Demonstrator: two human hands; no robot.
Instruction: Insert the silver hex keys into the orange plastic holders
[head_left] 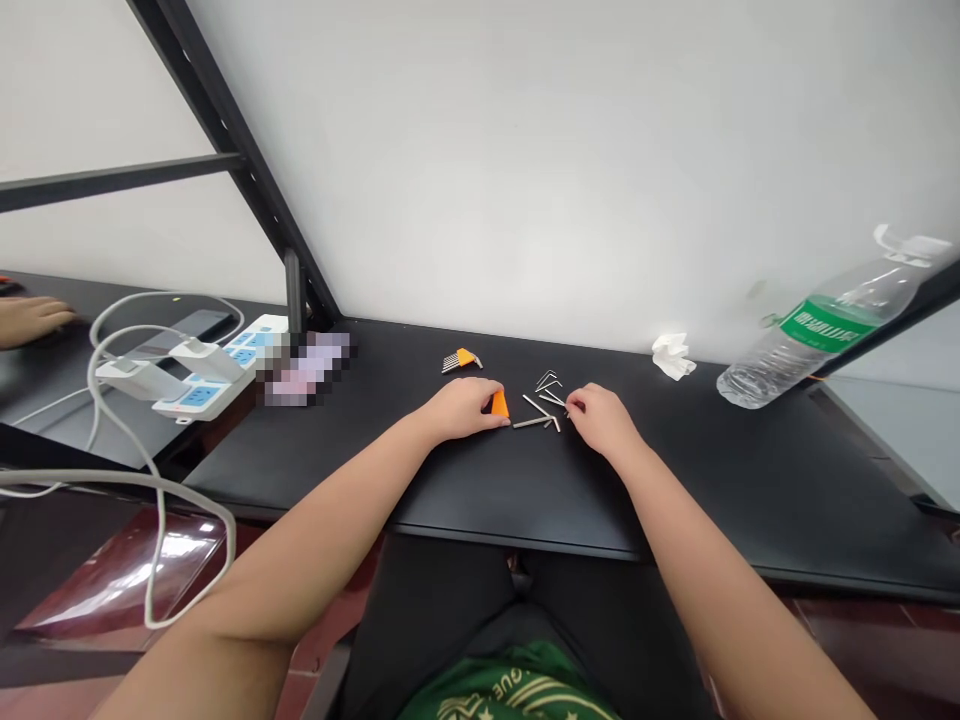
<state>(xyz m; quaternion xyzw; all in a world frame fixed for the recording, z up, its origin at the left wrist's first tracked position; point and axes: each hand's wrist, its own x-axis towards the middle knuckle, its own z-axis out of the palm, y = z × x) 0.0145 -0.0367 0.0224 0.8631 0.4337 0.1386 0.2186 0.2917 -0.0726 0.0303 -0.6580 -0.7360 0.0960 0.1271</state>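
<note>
My left hand point(470, 408) is closed around an orange plastic hex key holder point(500, 403), resting low over the black table. Several loose L-shaped hex keys point(535, 422) lie scattered between my two hands. At the right side of this pile, the fingertips of my right hand point(596, 415) are pinched on the end of a hex key point(553, 399). Farther back and to the left lies a second orange holder point(466, 356) with a row of hex keys in it.
On the black table point(480, 490), a crumpled tissue point(673, 356) and a plastic bottle point(817, 325) stand to the right. Leftward are a blurred-out item point(309, 370), a power strip point(225, 368) and looping white cables point(161, 480). Another person's hand point(34, 320) is at far left.
</note>
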